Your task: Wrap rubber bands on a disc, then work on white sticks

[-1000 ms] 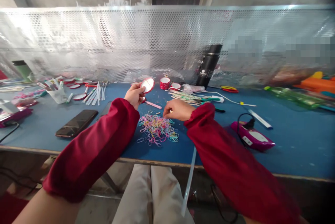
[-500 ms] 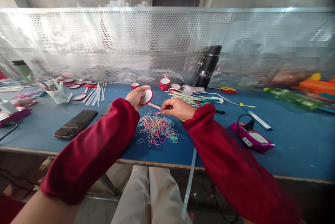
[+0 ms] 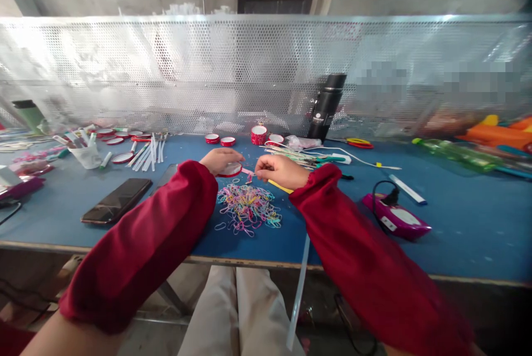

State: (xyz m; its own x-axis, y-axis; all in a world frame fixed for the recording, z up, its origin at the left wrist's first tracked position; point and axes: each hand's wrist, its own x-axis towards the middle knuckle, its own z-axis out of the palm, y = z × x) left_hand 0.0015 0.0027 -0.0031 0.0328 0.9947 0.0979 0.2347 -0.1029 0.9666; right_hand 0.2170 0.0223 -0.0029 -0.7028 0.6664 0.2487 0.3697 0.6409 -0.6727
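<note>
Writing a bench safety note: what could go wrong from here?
1. The loose bands lie in a pile close to the left sleeve; an arm move might scatter them.
2. The left hand partly covers the red-rimmed disc; its grip can't be judged, so the disc may slip.
3. The clear strip juts past the table edge; a bump could drop it.

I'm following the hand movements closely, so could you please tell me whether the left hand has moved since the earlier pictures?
Yes: judged against the black bottle, the left hand has shifted a little rightward and lower in the view.
</note>
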